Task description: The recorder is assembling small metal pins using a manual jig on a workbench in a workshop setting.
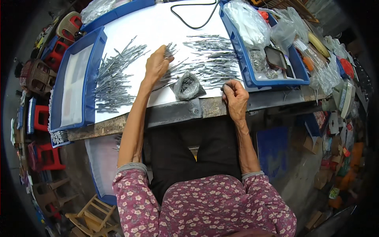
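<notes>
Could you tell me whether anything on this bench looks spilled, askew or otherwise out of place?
Nothing looks damaged. The grey metal pieces lie fanned in loose heaps on the white sheet, not spilled. The left hand grips a small bunch; the right hand rests at the table edge.

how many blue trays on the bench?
3. A shallow blue tray at the left edge, a deeper one at the right holding plastic bags, and a third at the far left corner, only partly visible.

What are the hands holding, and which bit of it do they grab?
The left hand grips a small bunch of thin grey metal pieces by their near ends. The right hand pinches something tiny at the table edge; what it is cannot be told.
</notes>
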The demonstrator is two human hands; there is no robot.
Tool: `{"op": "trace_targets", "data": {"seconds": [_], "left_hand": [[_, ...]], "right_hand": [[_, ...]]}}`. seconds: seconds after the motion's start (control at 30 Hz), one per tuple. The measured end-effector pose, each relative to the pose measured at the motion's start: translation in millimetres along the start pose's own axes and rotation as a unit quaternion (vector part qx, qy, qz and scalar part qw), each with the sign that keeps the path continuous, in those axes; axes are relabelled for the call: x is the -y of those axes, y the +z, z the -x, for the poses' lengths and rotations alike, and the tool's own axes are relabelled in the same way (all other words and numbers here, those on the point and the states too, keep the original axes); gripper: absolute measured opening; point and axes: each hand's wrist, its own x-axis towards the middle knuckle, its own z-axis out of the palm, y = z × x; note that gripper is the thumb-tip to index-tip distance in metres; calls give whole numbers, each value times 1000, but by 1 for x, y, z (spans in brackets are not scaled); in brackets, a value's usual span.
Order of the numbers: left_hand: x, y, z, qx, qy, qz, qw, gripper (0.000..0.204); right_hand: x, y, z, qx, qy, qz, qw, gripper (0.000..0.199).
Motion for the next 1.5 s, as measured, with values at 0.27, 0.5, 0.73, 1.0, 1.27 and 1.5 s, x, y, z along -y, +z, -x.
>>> {"op": "trace_targets", "data": {"seconds": [0.27,0.5,0.73,1.0,1.27,1.5], "left_hand": [[-18,33,-11,-18,81,-141,987,15],[-15,41,-12,-22,56,-132,989,19],[-19,32,-11,12,28,-90,995,26],[-22,27,-10,44,-20,8,999,37],[-16,24,-9,36,23,34,998,50],[-18,22,-9,71,85,37,993,61]], "right_hand": [[-2,-2,3,-4,6,27,1000,5],[-7,-2,3,5,-11,76,997,5],[-5,0,2,6,-15,75,997,5],[-4,-2,2,5,-17,77,997,4],[-5,3,3,7,-10,70,997,4],[-7,1,4,8,-18,73,997,5]]}}
